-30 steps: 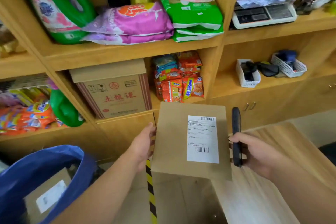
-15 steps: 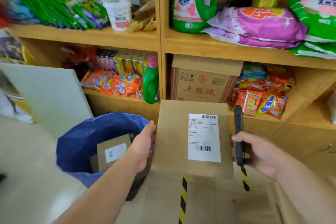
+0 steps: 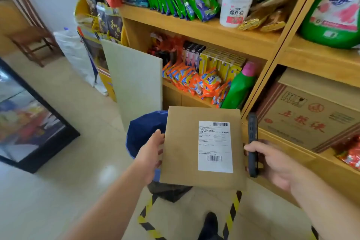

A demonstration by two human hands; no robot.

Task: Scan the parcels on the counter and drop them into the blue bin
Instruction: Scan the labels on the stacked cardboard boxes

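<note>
Left forearm: extends from the lower left edge up toward frame centre. The left hand sits at the left edge of the parcel, back of hand toward the camera, thumb pointing up beside the edge, fingers passing under the parcel. Grip state: grasping the parcel along its left side.

Blue bin: stands on the floor directly behind and below the left hand. Its rim shows left of the parcel; the parcel covers most of its opening.

Parcel: flat brown cardboard, held above the bin, face toward the camera, slightly tilted. 1 white shipping label with 2 barcodes occupies its right half.

Right forearm: enters from the lower right corner. The right hand holds a dark handheld scanner upright, just beside the right edge of the parcel. Thumb lies across the front of the device; fingers wrap behind it. Grip state: clenched around the scanner.

Surroundings: wooden shelves with packaged goods behind; yellow-black floor tape below.
</note>
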